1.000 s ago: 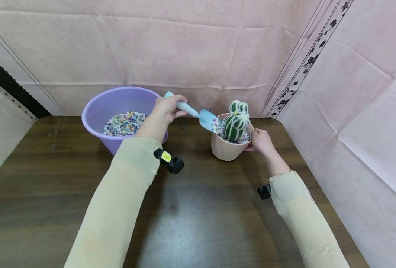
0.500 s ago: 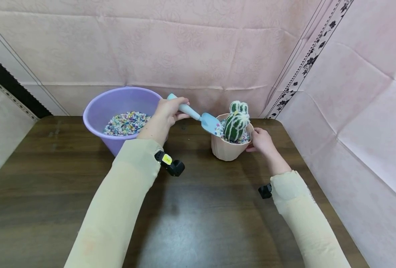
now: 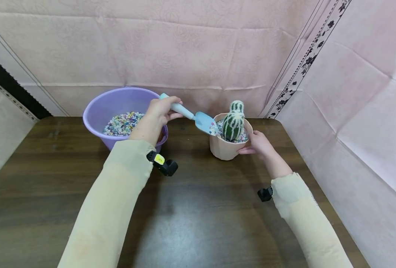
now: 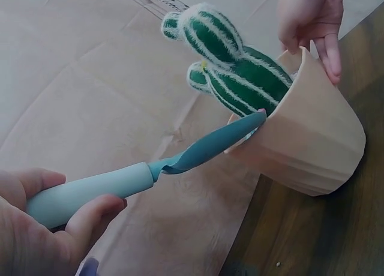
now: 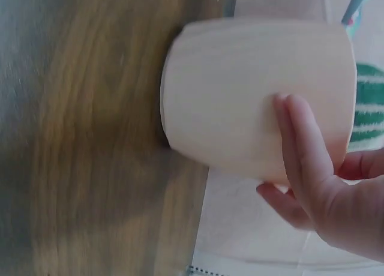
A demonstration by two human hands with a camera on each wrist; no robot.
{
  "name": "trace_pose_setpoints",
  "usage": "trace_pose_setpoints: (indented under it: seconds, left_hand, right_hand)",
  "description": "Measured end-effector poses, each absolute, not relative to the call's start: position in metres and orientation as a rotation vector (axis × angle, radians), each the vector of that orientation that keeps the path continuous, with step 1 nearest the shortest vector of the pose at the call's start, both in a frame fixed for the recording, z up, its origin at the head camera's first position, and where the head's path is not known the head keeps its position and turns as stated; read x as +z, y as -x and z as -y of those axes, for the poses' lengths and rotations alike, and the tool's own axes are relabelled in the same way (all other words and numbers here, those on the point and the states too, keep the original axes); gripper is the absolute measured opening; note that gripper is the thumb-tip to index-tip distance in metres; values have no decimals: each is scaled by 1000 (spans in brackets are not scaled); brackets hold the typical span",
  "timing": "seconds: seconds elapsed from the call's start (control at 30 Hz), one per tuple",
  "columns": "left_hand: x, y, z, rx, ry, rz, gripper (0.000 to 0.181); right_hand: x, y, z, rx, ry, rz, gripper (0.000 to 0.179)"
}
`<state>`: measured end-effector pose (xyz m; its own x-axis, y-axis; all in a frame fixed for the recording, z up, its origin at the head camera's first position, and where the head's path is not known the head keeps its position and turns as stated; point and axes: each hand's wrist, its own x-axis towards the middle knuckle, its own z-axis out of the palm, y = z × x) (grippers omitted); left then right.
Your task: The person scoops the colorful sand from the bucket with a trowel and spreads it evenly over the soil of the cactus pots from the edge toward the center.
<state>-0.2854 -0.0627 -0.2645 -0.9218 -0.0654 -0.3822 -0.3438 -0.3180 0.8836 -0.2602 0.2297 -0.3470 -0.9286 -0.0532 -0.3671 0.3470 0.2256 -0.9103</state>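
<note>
My left hand [image 3: 157,115] grips the pale handle of a light-blue trowel [image 3: 203,122]. The trowel's blade slopes down to the rim of a beige plant pot [image 3: 222,149], with a few small coloured pebbles near its tip. In the pot stands a knitted-looking green cactus [image 3: 233,125] with white fuzzy stripes, set among coloured pebbles. On the pot's right side, my right hand [image 3: 258,143] pinches the rim. The right wrist view shows its fingers [image 5: 303,129] along the outer wall and the thumb over the rim.
A purple tub [image 3: 95,124] stands at the left, part-filled with small multicoloured pebbles [image 3: 122,124]; my left forearm crosses in front of it. The brown wooden table [image 3: 191,208] meets pink cloth-covered walls [image 3: 198,52] behind and at the right.
My left hand and the trowel have shifted slightly left. The pot has turned a little with my right hand, so the cactus now shows one top lobe instead of two.
</note>
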Motion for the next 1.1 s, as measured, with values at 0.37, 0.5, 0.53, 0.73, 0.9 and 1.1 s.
trace_pose_setpoints:
  seconds: [0.37, 0.5, 0.53, 0.73, 0.9, 1.1]
  left_hand:
    - [-265, 284, 67, 2343, 542, -1723, 47]
    - [-264, 283, 67, 2331, 525, -1773, 46]
    - [-264, 283, 66, 2326, 517, -1801, 46]
    - [-262, 282, 65, 2289, 474, -1955, 41]
    - [-260, 281, 64, 2250, 463, -1981, 42]
    - [-255, 279, 60, 2154, 363, -2029, 50]
  right_hand:
    - [-350, 247, -211, -2008, -333, -2050, 45]
    - [-352, 248, -210, -1976, -356, -2068, 53]
    - [-353, 249, -212, -1948, -361, -2083, 55]
    - [-358, 265, -229, -1766, -281, -2220, 57]
    - [-362, 273, -237, -1723, -197, -2220, 52]
    - [-362, 274, -237, -1742, -171, -2230, 51]
